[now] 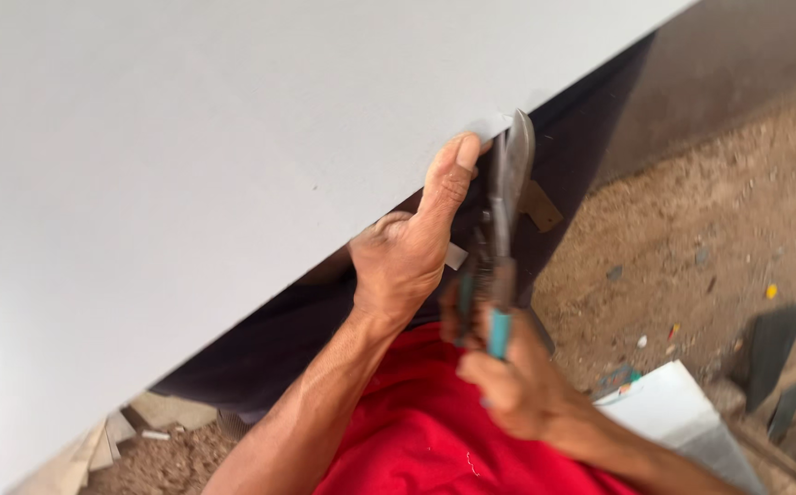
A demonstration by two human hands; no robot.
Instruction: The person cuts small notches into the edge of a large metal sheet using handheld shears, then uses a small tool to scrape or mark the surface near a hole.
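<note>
Closest in, a red garment (416,431) fills the bottom of the view, with two bare forearms rising out of it. The right hand (517,385) is closed around the teal-sleeved handles of one pair of tile nippers (500,229) — the handles sit squeezed in its fist, and the worn metal head points up to the edge of the sheet. The left hand (407,252) sits just beside the tool, its thumb stretched up and pressed against the underside rim of one large pale grey sheet (233,156), the fingers hidden beneath. The nipper head meets that same edge, right next to the thumb tip. Farther off lies sandy ground (691,211) strewn with small chips — and one white offcut (668,403) at lower right.
</note>
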